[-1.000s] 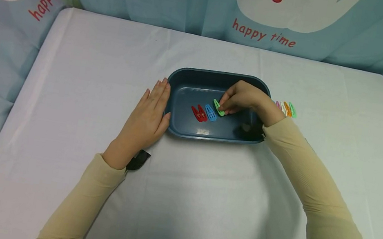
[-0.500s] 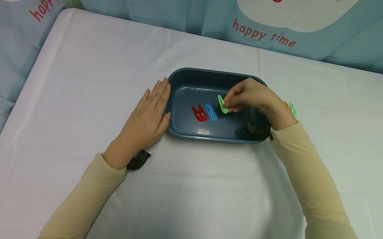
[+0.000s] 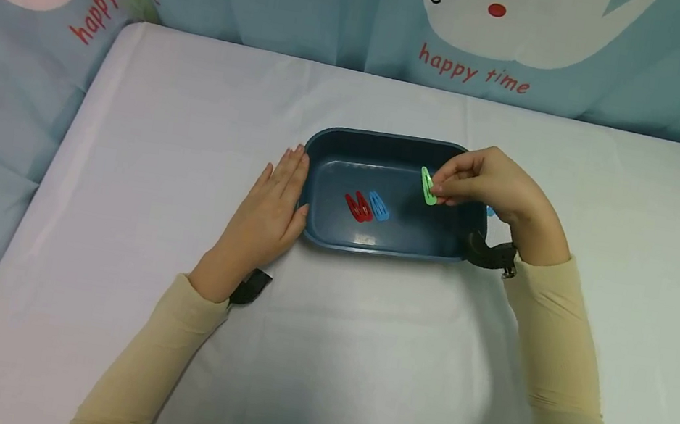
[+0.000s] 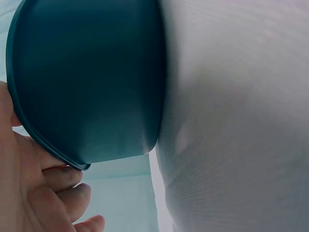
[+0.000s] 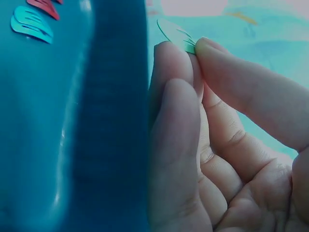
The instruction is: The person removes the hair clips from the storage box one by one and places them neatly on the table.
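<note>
A dark blue rectangular tray stands on the white-covered table. My left hand lies along its left end with fingers straight; in the left wrist view the fingers touch the rim from outside. Over the right part of the tray, my right hand pinches a green hair clip between thumb and fingertips. The right wrist view shows the green clip's end sticking out past the fingertips. Red hair clips and a blue hair clip lie side by side on the tray floor.
Just beyond the tray's right end, a bit of blue shows beside the right hand, which hides the rest of that spot. A blue printed curtain borders the table at the back and sides.
My right hand has lifted the green clip from beside the blue one and carried it right, toward the tray's right end. The left hand keeps its place; the head view has shifted slightly.
</note>
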